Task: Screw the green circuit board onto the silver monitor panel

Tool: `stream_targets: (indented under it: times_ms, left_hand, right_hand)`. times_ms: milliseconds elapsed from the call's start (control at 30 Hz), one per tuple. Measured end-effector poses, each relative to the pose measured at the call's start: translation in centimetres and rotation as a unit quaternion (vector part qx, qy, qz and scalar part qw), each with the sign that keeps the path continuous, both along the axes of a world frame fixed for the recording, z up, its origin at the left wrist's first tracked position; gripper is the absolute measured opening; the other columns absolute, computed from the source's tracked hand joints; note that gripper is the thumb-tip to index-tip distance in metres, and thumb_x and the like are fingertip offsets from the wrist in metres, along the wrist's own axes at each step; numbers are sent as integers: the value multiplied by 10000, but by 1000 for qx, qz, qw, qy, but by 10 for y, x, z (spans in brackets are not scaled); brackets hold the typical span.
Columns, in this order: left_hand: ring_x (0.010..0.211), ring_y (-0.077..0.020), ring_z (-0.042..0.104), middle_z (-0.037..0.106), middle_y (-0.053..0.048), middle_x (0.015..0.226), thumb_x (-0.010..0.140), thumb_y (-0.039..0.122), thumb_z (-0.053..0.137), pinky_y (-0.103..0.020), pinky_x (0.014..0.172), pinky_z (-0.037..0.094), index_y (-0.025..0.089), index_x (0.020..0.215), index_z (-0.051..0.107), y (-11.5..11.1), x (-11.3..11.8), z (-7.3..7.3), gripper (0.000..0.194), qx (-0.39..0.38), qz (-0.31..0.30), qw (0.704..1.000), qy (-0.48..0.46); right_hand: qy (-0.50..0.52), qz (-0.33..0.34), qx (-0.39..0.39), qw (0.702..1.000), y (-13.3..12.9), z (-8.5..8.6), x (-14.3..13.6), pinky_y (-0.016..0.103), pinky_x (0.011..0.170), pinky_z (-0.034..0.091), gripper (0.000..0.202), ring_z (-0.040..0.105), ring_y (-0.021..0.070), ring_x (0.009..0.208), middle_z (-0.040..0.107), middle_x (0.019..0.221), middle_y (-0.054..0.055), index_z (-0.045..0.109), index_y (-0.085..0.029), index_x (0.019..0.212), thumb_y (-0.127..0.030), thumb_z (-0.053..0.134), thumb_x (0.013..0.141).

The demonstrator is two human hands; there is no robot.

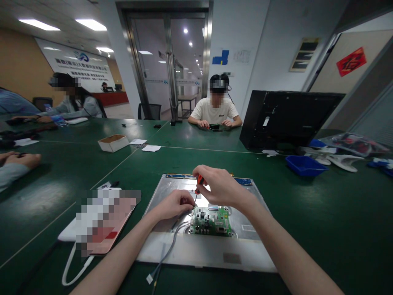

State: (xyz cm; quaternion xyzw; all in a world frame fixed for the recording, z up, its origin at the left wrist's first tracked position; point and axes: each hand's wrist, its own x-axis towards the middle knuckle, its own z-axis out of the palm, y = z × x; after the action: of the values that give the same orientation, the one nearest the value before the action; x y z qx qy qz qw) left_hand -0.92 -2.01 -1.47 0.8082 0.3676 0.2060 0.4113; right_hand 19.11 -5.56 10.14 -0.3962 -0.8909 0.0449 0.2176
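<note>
My right hand is closed around the red and black handle of a screwdriver. The screwdriver's thin shaft points down to the upper left corner of a green circuit board. At that same corner my left hand is closed in a pinch; whatever lies between its fingertips is too small to make out. The board lies on the silver metal back of a flat display panel. Grey cables run from the board's left side over the panel's near edge, ending in a white connector.
To the left lie a pixelated phone-like device and a white cable. Farther off are a small open box, paper slips, a blue tray and a large black monitor. Other people sit across and left.
</note>
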Motion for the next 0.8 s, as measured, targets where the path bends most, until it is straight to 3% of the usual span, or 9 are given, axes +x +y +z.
stream_targets:
  times_ms: [367,633,800]
  left_hand:
    - [665,-129,561,640,-17,750,760,160,575,-212,598,420,141,849,674,1,0,-2,134,-5,0,1000,1]
    - [642,-118,539,623,-6,724,754,136,556,-198,578,400,141,839,674,-1,1,1,145,8,6,1000,16]
    - [669,-128,554,628,-13,747,771,152,559,-208,597,408,143,841,667,-1,1,0,129,5,3,1000,8]
  right_hand:
    - [-38,-28,37,998,5,-5,-3,267,536,227,170,525,139,692,619,865,13,476,-212,965,-329,497,844]
    - [-15,5,-6,1000,1,-2,-2,262,541,240,240,502,126,679,596,893,30,440,-193,1012,-182,461,773]
    - [-16,-13,10,1000,2,-3,-5,270,537,246,232,524,137,693,616,914,41,448,-195,1028,-207,451,796]
